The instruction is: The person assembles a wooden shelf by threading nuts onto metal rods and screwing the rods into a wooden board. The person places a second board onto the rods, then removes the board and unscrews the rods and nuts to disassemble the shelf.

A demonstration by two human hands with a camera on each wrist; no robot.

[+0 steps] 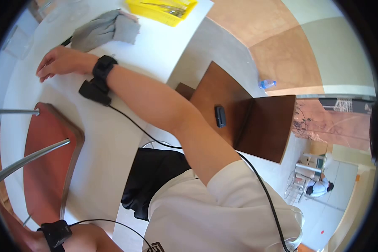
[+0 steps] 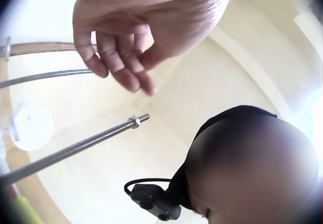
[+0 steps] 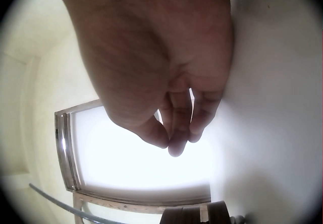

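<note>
A reddish-brown curved board (image 1: 50, 159) with a wooden edge lies on the white table (image 1: 107, 143), and several metal rods (image 1: 33, 157) rise from it. My right hand (image 1: 63, 61) is low over the tabletop beyond the board, near a crumpled grey cloth (image 1: 105, 30). In the right wrist view its fingers (image 3: 179, 118) bend loosely around nothing. My left hand (image 2: 146, 22) hangs in the air with loosely bent fingers, also holding nothing. Below it in the left wrist view, a metal rod (image 2: 75, 151) ends in a nut and a short tip.
A yellow basket (image 1: 153, 16) of small metal parts stands at the table's far end. Clear containers (image 1: 19, 42) stand along the opposite edge. A brown chair (image 1: 222, 101) beside the table carries a black device (image 1: 219, 116). Black cables run from both wrists. Another person (image 1: 318, 187) is far off.
</note>
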